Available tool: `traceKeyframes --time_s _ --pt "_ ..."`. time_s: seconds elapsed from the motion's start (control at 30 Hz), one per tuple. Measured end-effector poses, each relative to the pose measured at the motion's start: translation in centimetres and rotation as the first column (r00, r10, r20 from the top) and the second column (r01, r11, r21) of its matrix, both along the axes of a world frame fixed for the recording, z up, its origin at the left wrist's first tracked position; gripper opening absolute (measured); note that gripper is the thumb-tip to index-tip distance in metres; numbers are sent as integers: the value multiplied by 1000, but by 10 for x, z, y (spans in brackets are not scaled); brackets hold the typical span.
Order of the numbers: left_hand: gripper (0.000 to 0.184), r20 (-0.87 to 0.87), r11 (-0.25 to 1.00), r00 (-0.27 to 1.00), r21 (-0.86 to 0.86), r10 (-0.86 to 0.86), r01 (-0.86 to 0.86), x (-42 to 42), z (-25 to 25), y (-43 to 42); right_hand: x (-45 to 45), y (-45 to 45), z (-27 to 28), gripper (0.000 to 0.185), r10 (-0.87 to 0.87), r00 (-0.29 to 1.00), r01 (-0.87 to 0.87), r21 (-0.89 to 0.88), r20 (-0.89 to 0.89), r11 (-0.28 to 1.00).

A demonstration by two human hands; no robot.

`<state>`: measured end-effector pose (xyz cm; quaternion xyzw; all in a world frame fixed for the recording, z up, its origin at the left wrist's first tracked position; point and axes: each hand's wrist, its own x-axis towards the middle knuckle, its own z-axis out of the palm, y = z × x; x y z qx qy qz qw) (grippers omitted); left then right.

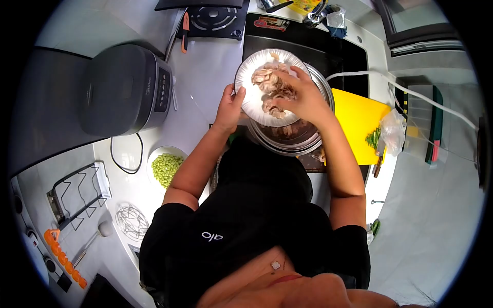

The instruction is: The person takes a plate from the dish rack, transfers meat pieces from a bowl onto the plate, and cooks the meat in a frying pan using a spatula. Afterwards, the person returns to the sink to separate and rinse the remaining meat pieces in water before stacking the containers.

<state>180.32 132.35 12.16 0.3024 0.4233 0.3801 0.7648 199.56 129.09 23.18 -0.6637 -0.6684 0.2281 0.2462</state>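
Note:
My left hand (229, 109) grips the left edge of a white ribbed plate (250, 105), tilted over a large metal basin (292, 150). Brownish-grey, wrinkled pieces of food (270, 79) lie on the plate; I cannot tell whether they are mushroom or meat. Over the plate's right side reaches my right hand (304, 97), its thumb and fingers spread around the pieces and touching or nearly touching them. Similar brown pieces show inside the basin, partly hidden under the plate.
A yellow cutting board (354, 123) with chopped greens (373, 137), a knife (379, 165) and a plastic bag (393, 131) lies right of the basin. Leftward are a bowl of green beans (167, 168) and a rice cooker (126, 90). An orange-handled knife (185, 33) lies by the stove (214, 19).

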Motion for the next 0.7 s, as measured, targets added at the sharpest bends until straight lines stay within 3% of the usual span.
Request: traceKeyframes --time_s 0.03,0.07,0.1,0.17,0.27,0.3,0.37,0.47,0.57,0.6,0.7 --pt "37 14 1000 1000 16 21 -21 -2 -4 0 8 -2 6 44 8 996 -8 -1 -91 1000" --pt "36 30 999 999 34 42 -43 -5 -8 0 23 -3 0 37 35 999 -31 175 -24 984" --pt "36 44 997 997 51 62 -65 -8 -10 0 38 -8 -6 38 -89 974 106 76 -206 991" --pt "32 70 993 993 68 92 -96 -15 -12 3 63 -18 -22 38 -365 786 311 -190 -499 931" --pt "31 67 989 988 44 139 -142 -29 2 5 85 -29 -89 37 -505 839 380 -448 -201 809" --pt "32 60 988 987 27 148 -150 -33 8 6 87 -33 -118 54 -338 940 332 -382 54 863" --pt "29 63 977 977 44 204 -207 -39 13 9 62 -37 -132 84 -364 910 415 -478 200 774" --pt "27 67 957 959 76 277 -281 -49 25 16 37 -40 -127 117 -267 955 277 -703 127 655" --pt "26 80 949 953 99 292 -299 -55 30 19 19 -54 -135 117 -206 975 209 -701 90 682" --pt "25 94 949 954 114 284 -294 -56 31 20 11 -57 -148 112 -110 980 193 -662 166 724" --pt "28 97 951 958 126 271 -282 -58 31 22 -21 -48 -141 104 -105 960 249 -621 260 743"
